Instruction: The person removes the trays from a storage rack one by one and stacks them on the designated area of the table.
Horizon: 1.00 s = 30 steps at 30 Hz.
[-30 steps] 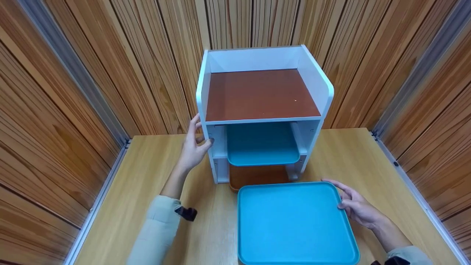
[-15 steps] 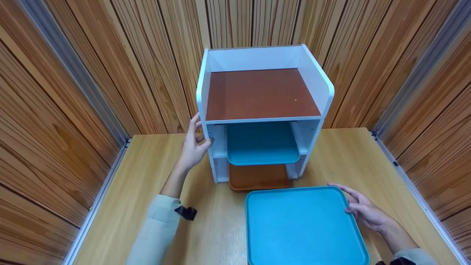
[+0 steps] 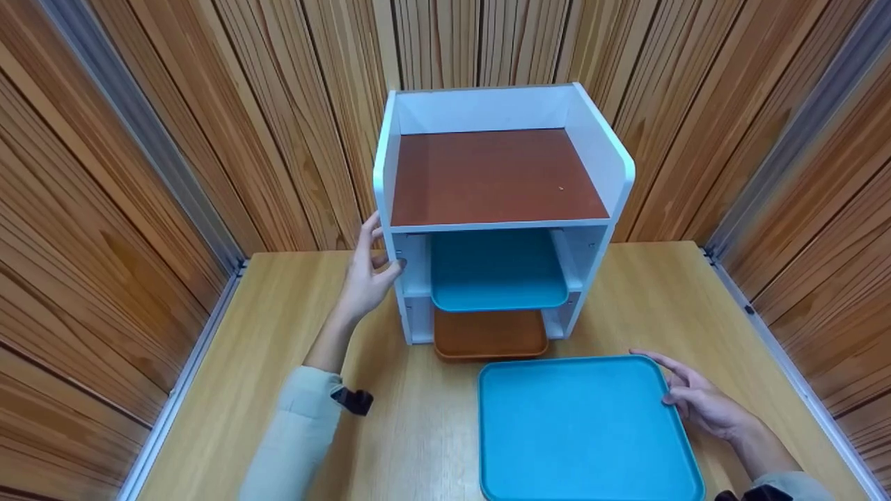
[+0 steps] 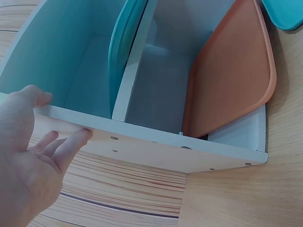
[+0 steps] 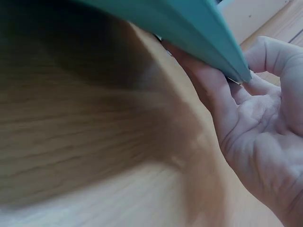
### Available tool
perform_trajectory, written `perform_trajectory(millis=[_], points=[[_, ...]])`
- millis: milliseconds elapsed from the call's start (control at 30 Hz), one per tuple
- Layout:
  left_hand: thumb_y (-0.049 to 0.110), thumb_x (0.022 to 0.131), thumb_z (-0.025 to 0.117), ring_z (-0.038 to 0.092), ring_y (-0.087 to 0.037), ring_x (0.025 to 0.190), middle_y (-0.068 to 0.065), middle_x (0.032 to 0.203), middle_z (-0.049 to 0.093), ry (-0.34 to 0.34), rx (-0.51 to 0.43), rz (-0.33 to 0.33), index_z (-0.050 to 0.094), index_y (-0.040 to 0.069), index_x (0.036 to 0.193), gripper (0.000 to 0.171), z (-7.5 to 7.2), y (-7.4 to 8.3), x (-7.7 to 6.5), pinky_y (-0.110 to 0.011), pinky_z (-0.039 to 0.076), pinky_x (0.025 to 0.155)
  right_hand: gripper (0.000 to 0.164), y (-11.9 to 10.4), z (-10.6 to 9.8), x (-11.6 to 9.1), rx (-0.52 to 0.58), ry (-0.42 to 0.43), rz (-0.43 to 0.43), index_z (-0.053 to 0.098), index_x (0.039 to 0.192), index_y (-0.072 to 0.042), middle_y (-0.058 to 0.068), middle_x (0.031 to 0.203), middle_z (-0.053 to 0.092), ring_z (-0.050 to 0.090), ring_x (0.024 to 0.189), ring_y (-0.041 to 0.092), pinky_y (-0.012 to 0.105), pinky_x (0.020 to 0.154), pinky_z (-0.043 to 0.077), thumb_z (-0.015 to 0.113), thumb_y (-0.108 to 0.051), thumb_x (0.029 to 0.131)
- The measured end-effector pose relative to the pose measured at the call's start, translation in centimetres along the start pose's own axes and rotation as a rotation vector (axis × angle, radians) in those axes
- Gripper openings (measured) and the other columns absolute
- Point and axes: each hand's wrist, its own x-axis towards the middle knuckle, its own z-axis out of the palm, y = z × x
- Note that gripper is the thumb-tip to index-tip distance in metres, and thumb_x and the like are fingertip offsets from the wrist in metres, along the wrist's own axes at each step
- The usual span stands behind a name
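Observation:
My left hand grips the left side panel of a white shelf unit, its thumb at the front edge and fingers along the outside, as the left wrist view confirms. Out in front of the unit, my right hand holds a blue tray by its right edge. In the right wrist view, the thumb is above that tray's rim and fingers lie beneath, over the tabletop. Another blue tray sits in the middle compartment. Below it, a brown tray sticks out of the bottom compartment.
The unit's top has a brown board between raised white walls. It stands on a light wooden table, close to the wood-panelled back wall. Grey metal strips run along the side walls.
The blue tray in my right hand has moved right and slightly toward me, showing more of the brown tray's front. My left hand keeps its hold on the shelf unit.

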Motion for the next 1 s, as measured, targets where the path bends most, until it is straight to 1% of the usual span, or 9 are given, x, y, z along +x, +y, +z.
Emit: perform_trajectory(millis=[167,267,300,367,433,500,567,733,1000], points=[[0.000,0.107,0.064,0.062,-0.057,0.149,-0.022,0.172,0.042,-0.001,-0.002,0.005,0.022,0.023,0.178,0.087,-0.1,-0.1,0.1,-0.070,0.060,0.115,0.083,-1.0,-0.1,-0.1,-0.116,0.079,0.077,0.035,0.177,-0.040,-0.008,0.152,0.074,0.077,0.131,0.011,0.027,0.102,0.068,0.032,0.012,0.113],[0.000,0.107,0.065,0.061,-0.056,0.150,-0.021,0.173,0.042,0.000,-0.006,-0.001,0.022,0.024,0.178,0.086,0.0,0.0,0.1,-0.069,0.060,0.115,0.077,-1.6,-0.1,-0.2,-0.284,0.142,0.149,0.025,0.180,-0.037,-0.019,0.150,0.070,0.075,0.127,0.001,0.023,0.096,0.066,0.041,0.004,0.116],[0.000,0.107,0.065,0.061,-0.056,0.150,-0.021,0.173,0.042,0.002,-0.008,-0.004,0.022,0.024,0.178,0.086,0.0,0.0,0.1,-0.068,0.060,0.115,0.077,-1.8,0.0,-0.2,-0.335,0.164,0.171,0.022,0.182,-0.033,-0.017,0.162,0.063,0.072,0.135,0.000,0.026,0.100,0.066,0.044,0.001,0.117],[0.000,0.107,0.065,0.061,-0.056,0.150,-0.020,0.173,0.041,0.004,-0.013,-0.008,0.022,0.025,0.178,0.086,0.1,0.0,0.1,-0.068,0.060,0.115,0.077,-2.0,0.2,-0.2,-0.440,0.209,0.217,0.015,0.183,-0.027,-0.002,0.176,0.052,0.065,0.144,0.000,0.029,0.106,0.065,0.048,-0.005,0.117],[0.000,0.107,0.065,0.061,-0.055,0.150,-0.020,0.174,0.041,0.005,-0.014,-0.011,0.022,0.025,0.178,0.087,0.1,0.1,0.0,-0.067,0.060,0.115,0.077,-2.2,0.5,0.0,-0.535,0.256,0.257,0.014,0.183,-0.022,0.020,0.181,0.040,0.062,0.150,0.011,0.032,0.107,0.066,0.052,-0.008,0.117],[0.000,0.107,0.065,0.061,-0.055,0.150,-0.020,0.174,0.041,0.006,-0.012,-0.016,0.022,0.026,0.178,0.087,0.2,0.0,0.0,-0.067,0.060,0.115,0.078,-2.4,0.7,0.2,-0.606,0.304,0.293,0.017,0.182,-0.019,0.040,0.176,0.031,0.063,0.146,0.025,0.034,0.098,0.069,0.056,-0.008,0.116],[0.001,0.108,0.065,0.061,-0.055,0.150,-0.019,0.174,0.041,0.007,-0.008,-0.019,0.022,0.026,0.178,0.086,0.2,0.0,0.0,-0.068,0.060,0.115,0.077,-2.5,1.0,0.6,-0.677,0.340,0.314,0.021,0.181,-0.011,0.049,0.160,0.040,0.067,0.130,0.031,0.032,0.084,0.069,0.059,-0.006,0.114],[0.000,0.108,0.065,0.061,-0.055,0.151,-0.020,0.173,0.042,0.018,-0.001,-0.013,0.023,0.025,0.178,0.085,0.2,-0.1,-0.1,-0.068,0.059,0.115,0.076,-2.9,1.4,1.3,-0.790,0.392,0.358,0.022,0.174,0.007,0.032,0.130,0.057,0.063,0.086,0.019,0.023,0.066,0.062,0.063,-0.002,0.111],[0.000,0.108,0.064,0.062,-0.056,0.148,-0.021,0.172,0.043,0.010,0.002,-0.006,0.023,0.024,0.178,0.085,0.2,0.0,-0.1,-0.069,0.060,0.115,0.072,-2.2,0.9,1.1,-0.796,0.413,0.334,0.031,0.172,0.002,0.025,0.120,0.058,0.061,0.078,0.014,0.023,0.063,0.060,0.063,0.001,0.108]])
